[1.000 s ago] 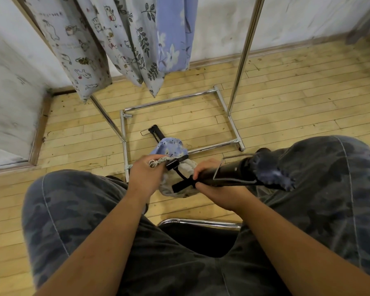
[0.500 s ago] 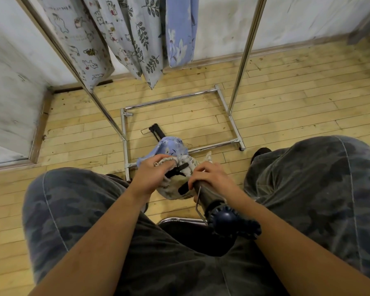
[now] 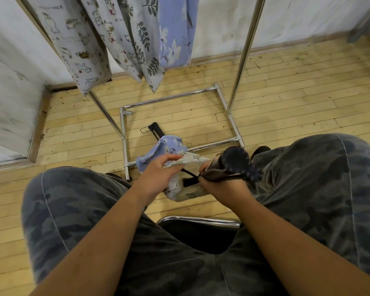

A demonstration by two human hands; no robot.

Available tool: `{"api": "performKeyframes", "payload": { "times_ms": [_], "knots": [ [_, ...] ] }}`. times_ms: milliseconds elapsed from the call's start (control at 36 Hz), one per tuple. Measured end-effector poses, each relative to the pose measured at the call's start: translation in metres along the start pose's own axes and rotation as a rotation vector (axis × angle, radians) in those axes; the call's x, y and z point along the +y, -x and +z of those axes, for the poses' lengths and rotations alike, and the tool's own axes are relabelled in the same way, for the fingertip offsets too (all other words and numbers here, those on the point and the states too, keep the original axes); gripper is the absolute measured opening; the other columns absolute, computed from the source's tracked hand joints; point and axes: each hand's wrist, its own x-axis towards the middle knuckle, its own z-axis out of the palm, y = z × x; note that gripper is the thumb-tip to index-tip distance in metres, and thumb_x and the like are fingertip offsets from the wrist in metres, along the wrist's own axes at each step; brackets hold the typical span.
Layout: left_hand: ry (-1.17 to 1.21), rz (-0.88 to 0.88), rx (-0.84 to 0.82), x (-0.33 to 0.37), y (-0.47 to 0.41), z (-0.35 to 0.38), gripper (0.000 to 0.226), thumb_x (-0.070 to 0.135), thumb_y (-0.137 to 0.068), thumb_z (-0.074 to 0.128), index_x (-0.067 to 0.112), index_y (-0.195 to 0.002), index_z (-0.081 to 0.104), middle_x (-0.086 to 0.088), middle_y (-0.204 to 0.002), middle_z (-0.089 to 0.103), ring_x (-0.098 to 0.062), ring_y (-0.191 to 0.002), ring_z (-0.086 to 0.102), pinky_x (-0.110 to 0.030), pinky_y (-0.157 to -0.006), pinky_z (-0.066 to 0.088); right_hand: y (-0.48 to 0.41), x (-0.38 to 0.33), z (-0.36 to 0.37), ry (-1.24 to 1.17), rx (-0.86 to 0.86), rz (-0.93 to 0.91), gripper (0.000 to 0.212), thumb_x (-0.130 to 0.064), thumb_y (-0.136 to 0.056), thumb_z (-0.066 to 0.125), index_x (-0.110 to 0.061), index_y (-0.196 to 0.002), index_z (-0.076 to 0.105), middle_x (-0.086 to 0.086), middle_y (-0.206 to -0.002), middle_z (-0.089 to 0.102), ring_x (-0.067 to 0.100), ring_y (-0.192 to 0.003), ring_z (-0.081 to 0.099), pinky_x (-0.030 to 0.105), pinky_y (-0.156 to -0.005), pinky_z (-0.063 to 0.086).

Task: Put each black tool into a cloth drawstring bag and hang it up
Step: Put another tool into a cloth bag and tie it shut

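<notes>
The left hand (image 3: pixel 158 178) and right hand (image 3: pixel 220 185) share the narrow gap between left thigh (image 3: pixel 73 210) and right thigh (image 3: pixel 318 189), crowded by the held bag (image 3: pixel 179 190) and tool (image 3: pixel 235 161). Just beyond, rack base bars (image 3: pixel 169 98), a second tool (image 3: pixel 155 130) and blue cloth (image 3: pixel 167 146) lie on the floor (image 3: pixel 308 92). Hung bags (image 3: pixel 126 39) block far left; the far-right floor lies open.

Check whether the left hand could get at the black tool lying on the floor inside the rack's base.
Probably not yet: the left hand is gripping the bag, and blue cloth hides the near end of the floor tool. Its far end lies bare.
</notes>
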Motion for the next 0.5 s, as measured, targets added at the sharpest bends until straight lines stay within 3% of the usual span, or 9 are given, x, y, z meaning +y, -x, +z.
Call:
{"api": "performKeyframes", "payload": {
  "times_ms": [56,139,222,278,333,417,500],
  "knots": [
    [-0.020,0.000,0.021,0.000,0.001,0.000,0.033,0.036,-0.093,0.074,0.038,-0.125,0.064,0.011,-0.126,0.062,-0.005,-0.105,0.066,-0.018,-0.080,0.052,0.001,-0.009,-0.004,-0.182,0.110,0.029,0.015,-0.024,-0.086,0.078,-0.028,-0.095,0.068,-0.016,-0.090,0.067,-0.011,-0.090,0.062,0.010,-0.078,0.051],
    [-0.135,0.000,0.037,-0.004,0.001,-0.004,0.046,0.031,-0.092,0.077,0.037,-0.131,0.053,0.012,-0.112,0.059,-0.008,-0.097,0.063,-0.015,-0.069,0.050,0.005,-0.025,-0.011,-0.434,0.216,0.075,0.018,-0.012,-0.080,0.084,-0.016,-0.093,0.072,-0.009,-0.086,0.073,-0.005,-0.087,0.068,0.007,-0.075,0.051],
    [-0.390,-0.011,0.071,-0.014,-0.004,-0.007,0.020,0.020,-0.096,0.068,0.020,-0.112,0.056,0.002,-0.095,0.059,-0.018,-0.083,0.057,-0.028,-0.070,0.044,0.006,-0.031,-0.017,-0.554,0.224,0.146,0.012,-0.013,-0.080,0.084,-0.014,-0.089,0.076,-0.005,-0.086,0.076,0.001,-0.088,0.072,0.014,-0.078,0.056],
    [-0.442,-0.073,0.064,-0.019,-0.004,-0.010,0.015,0.031,-0.102,0.059,0.017,-0.108,0.062,0.001,-0.092,0.059,-0.022,-0.086,0.059,-0.029,-0.073,0.043,0.006,-0.032,-0.020,-0.582,0.238,0.160,0.010,-0.011,-0.082,0.083,-0.011,-0.091,0.077,-0.002,-0.090,0.077,0.002,-0.090,0.072,0.014,-0.081,0.056],
    [-0.429,-0.138,0.035,-0.021,-0.004,-0.010,0.023,0.041,-0.105,0.053,0.019,-0.105,0.061,0.001,-0.091,0.059,-0.021,-0.085,0.056,-0.028,-0.073,0.041,0.007,-0.035,-0.023,-0.603,0.245,0.154,0.009,-0.008,-0.085,0.082,-0.006,-0.093,0.077,0.002,-0.093,0.077,0.002,-0.090,0.073,0.010,-0.078,0.054],
    [-0.345,-0.176,-0.003,-0.021,-0.006,-0.008,0.023,0.031,-0.105,0.050,0.013,-0.092,0.054,-0.015,-0.086,0.052,-0.025,-0.079,0.047,-0.042,-0.072,0.046,0.007,-0.037,-0.024,-0.630,0.240,0.151,0.009,-0.011,-0.084,0.083,-0.009,-0.092,0.079,0.000,-0.092,0.078,0.004,-0.090,0.074,0.012,-0.074,0.056],
    [-0.250,-0.182,-0.081,-0.019,-0.006,-0.003,0.015,0.027,-0.100,0.054,0.015,-0.095,0.062,-0.008,-0.088,0.071,-0.027,-0.081,0.069,-0.050,-0.088,0.060,0.007,-0.037,-0.024,-0.607,0.243,0.167,0.012,-0.021,-0.082,0.086,-0.019,-0.093,0.080,-0.006,-0.093,0.079,0.003,-0.093,0.074,0.020,-0.078,0.060]
  ]
}}
